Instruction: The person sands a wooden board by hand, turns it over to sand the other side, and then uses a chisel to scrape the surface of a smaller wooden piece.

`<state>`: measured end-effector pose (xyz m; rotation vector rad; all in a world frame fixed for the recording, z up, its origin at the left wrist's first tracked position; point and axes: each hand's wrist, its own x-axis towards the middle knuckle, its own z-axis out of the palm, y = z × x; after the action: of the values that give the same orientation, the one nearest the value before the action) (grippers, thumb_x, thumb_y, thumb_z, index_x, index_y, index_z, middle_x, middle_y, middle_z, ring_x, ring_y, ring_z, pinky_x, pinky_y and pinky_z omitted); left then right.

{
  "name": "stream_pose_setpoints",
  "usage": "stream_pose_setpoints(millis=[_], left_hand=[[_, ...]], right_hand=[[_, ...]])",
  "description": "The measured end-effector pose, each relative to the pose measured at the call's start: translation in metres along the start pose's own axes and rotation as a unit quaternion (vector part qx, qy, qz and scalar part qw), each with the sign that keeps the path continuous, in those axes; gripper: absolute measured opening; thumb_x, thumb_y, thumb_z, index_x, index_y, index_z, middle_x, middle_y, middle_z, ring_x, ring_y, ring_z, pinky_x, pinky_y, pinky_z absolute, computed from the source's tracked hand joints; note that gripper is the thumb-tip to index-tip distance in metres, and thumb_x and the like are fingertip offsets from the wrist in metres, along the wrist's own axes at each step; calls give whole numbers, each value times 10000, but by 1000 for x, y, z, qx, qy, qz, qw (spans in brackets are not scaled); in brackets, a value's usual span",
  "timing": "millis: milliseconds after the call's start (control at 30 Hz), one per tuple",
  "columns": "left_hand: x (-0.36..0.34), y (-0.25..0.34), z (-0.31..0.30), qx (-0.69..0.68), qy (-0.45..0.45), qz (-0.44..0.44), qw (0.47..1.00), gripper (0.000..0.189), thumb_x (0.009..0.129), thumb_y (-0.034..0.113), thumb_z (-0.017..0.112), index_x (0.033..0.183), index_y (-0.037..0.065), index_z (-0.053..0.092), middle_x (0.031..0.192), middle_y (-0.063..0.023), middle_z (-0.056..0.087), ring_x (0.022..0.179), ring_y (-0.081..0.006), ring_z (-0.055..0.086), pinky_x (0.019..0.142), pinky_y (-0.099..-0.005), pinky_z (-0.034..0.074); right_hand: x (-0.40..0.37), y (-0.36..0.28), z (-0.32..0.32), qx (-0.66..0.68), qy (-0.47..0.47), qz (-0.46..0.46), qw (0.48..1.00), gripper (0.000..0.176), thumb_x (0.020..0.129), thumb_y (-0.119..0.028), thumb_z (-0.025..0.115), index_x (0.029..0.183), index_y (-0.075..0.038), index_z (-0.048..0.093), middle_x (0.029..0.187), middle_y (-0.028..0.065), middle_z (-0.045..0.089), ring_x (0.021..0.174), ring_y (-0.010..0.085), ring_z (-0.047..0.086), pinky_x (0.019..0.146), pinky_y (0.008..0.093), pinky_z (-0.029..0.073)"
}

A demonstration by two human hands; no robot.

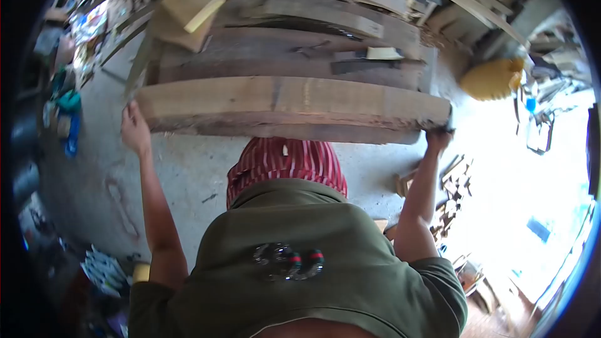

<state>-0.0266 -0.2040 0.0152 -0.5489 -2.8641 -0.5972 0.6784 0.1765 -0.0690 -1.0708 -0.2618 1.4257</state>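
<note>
A long, thick wooden plank (pixel 238 97) spans the space in front of my body, roughly level from side to side. My left hand (pixel 136 130) grips its left end, with the fingers at the top corner. At the other end my right hand (pixel 439 140) is closed round the lower right corner, partly in shadow. The plank's lower edge looks rough and dark, and it overlaps the near side of a wooden workbench (pixel 188 56) in this view.
On the bench lie a shorter board (pixel 319 17), a dark flat piece with a pale block (pixel 383 54) and a squared wood block (pixel 194 3). Long strips of timber arch across the back. A yellow sack (pixel 491 80) stands right, above scattered offcuts (pixel 456 181) on the floor.
</note>
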Motion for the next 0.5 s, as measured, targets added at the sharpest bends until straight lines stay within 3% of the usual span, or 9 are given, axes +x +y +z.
stream_pose_setpoints(millis=[33,100,167,200,233,267,367,467,500], left_hand=[[-3,-10,7,-60,8,12,998,522,989,492,473,1226,55,630,1139,-162,689,1051,-340,654,870,-411,496],[-7,-12,13,-160,-23,-40,986,532,1011,436,467,1248,-23,591,1211,-194,649,1125,-343,614,938,-400,464],[-16,-10,16,-145,-13,-19,989,538,1023,419,445,1290,-35,554,1269,-211,606,1178,-362,575,968,-407,442],[-17,-13,18,-144,-9,-19,989,538,1023,419,445,1290,-35,554,1269,-211,606,1178,-362,575,968,-407,442],[-18,-13,23,-154,2,1,988,539,1022,415,442,1301,-35,543,1276,-224,593,1182,-374,564,973,-421,436],[-18,-13,30,-166,11,22,986,540,1021,411,439,1311,-35,532,1283,-237,579,1185,-386,554,979,-434,429],[-18,-14,41,-91,62,48,993,536,1015,417,435,1298,-26,541,1242,-255,590,1152,-411,561,968,-469,428],[-21,-11,49,-75,87,13,993,537,1007,432,440,1288,-13,547,1227,-258,592,1139,-423,558,949,-490,431],[-28,0,45,-67,94,-4,993,523,1008,429,434,1280,-1,554,1223,-258,594,1121,-433,565,931,-500,437]], right_hand=[[2,-3,1,47,-28,24,998,616,1011,-493,330,1381,-15,449,1326,158,557,1214,335,515,1064,531,377],[-1,-11,13,-41,82,-53,994,632,1024,-528,310,1373,-26,469,1337,157,550,1198,321,527,1055,525,390],[-17,-24,29,-190,138,-152,960,558,1015,-508,419,1324,-59,537,1281,124,593,1163,299,552,1036,478,410],[-11,-36,19,-357,92,-177,912,511,1024,-462,425,1333,-73,545,1275,115,600,1148,298,558,1036,454,411],[-4,-49,8,-512,44,-197,835,468,1033,-416,431,1342,-86,553,1269,105,606,1132,297,565,1036,430,413],[-3,-42,14,-580,-72,-406,703,432,1047,-308,415,1371,-46,530,1329,145,575,1201,313,540,1060,392,393],[-69,-34,83,-807,-149,-422,386,440,1007,-154,418,1403,33,457,1471,225,430,1395,330,382,1151,430,282],[-65,-5,76,-755,-151,-440,462,520,924,-67,469,1437,-2,424,1501,214,394,1408,354,350,1176,461,241],[-77,8,84,-756,-180,-450,440,541,904,-42,470,1442,-9,422,1506,203,392,1413,359,343,1178,469,242]])
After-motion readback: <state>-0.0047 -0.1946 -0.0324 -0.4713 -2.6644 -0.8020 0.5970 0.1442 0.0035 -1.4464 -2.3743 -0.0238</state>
